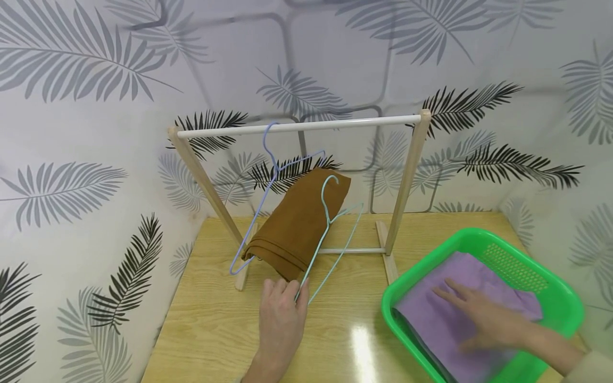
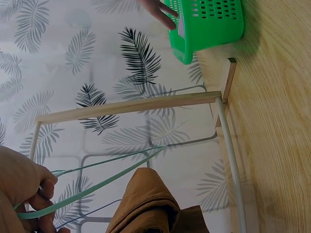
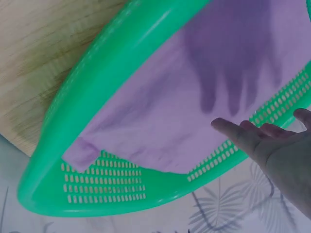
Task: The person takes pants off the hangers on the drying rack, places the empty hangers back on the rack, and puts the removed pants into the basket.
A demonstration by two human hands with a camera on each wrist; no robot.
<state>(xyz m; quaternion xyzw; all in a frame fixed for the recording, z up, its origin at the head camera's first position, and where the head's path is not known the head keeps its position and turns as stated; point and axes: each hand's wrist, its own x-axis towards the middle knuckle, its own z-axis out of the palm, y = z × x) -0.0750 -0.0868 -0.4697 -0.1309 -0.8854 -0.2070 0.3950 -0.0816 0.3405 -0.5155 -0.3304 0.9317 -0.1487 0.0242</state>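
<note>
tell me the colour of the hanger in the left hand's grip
Pale blue-green; the hanger shows best in the head view.

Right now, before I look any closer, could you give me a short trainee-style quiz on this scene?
1. True or false: the blue hanger hooks over the white bar.
2. Which of the person's hands holds the pale green hanger?
3. What colour is the cloth in the basket? a) brown b) purple c) white

Key: 1. True. 2. The left hand. 3. b.
</note>
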